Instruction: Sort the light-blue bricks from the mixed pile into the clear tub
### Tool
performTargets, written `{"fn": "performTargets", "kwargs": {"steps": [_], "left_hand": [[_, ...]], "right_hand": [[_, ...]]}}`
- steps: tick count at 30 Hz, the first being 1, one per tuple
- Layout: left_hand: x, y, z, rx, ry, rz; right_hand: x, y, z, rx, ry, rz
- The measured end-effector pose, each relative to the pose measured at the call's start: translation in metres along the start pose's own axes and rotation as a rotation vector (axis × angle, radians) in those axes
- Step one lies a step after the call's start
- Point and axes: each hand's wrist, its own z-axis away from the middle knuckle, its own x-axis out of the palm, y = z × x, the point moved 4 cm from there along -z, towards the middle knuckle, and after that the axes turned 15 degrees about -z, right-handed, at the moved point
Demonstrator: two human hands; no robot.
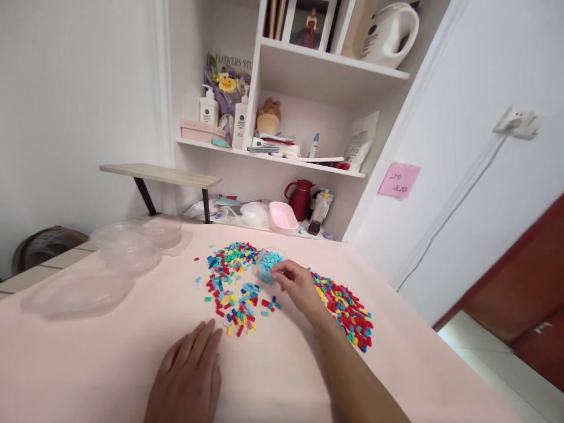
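My left hand (189, 367) lies flat on the pink table cover (273, 376), fingers stretched out and together, holding nothing. Above the near edge of a small clear container (267, 278) is my right hand (299, 288), its thumb and fingers closed in a pinch. Whatever is between those fingertips is too small to make out. Light blue pieces (269, 258) fill much of the container. Left of it spreads a pile of mixed small coloured pieces (229, 273). A second mixed pile (346, 308), largely red, sits to the right, partly hidden behind my right hand and wrist.
Clear plastic containers (127, 247) and a wide transparent lid or tray (77, 294) stand at the left. Along the back are a pink tub (282, 216), a red jug (300, 198) and a bottle (319, 212). A wooden riser (161, 174) overhangs the back left corner.
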Motion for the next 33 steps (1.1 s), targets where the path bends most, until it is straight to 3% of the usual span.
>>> {"fn": "performTargets", "kwargs": {"steps": [3,11,13,19,22,28,33], "left_hand": [[-0.001,0.0,-0.001,0.003,0.016,-0.003],[0.0,0.001,0.001,-0.014,-0.001,0.016],[0.001,0.001,0.001,-0.021,-0.009,0.02],[-0.001,0.0,0.0,-0.03,-0.019,0.032],[0.001,0.002,0.001,-0.028,-0.035,0.032],[0.004,0.002,0.005,-0.049,-0.052,0.047],[0.0,0.001,0.003,-0.019,-0.026,0.021]], "right_hand": [[-0.007,0.005,-0.005,0.007,0.136,0.009],[-0.012,0.003,-0.002,0.007,0.145,-0.033],[-0.008,0.002,0.001,0.052,0.075,-0.028],[0.012,-0.002,0.012,0.137,-0.33,0.086],[0.015,0.002,0.016,0.214,-0.455,0.102],[0.011,0.015,0.019,0.249,-0.556,0.212],[0.012,0.014,0.019,0.227,-0.511,0.253]]}}
